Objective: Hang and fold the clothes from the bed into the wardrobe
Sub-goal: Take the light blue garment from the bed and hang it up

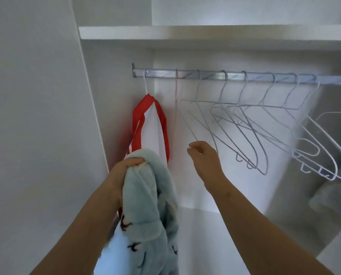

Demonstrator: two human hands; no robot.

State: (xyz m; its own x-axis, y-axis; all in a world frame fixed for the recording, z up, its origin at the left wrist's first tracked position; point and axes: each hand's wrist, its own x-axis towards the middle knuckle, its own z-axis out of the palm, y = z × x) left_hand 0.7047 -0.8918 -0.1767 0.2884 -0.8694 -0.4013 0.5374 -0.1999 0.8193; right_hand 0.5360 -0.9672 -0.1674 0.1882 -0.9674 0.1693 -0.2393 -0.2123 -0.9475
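My left hand [125, 167] grips a fluffy light-blue garment [151, 211] with small dark prints, bunched and hanging down in front of the wardrobe. My right hand [202, 155] reaches up under the metal rail [235, 76], fingers loosely curled at the lower corner of the leftmost bare white wire hanger [187, 118]; whether it touches the wire is unclear. A red-and-white garment [151, 128] hangs on a hanger at the rail's far left, just above my left hand.
Several bare white hangers [265, 126] hang along the rail to the right, some swung sideways. A white shelf [205, 34] runs above the rail. The wardrobe's left side wall [46, 116] stands close beside the hanging garment.
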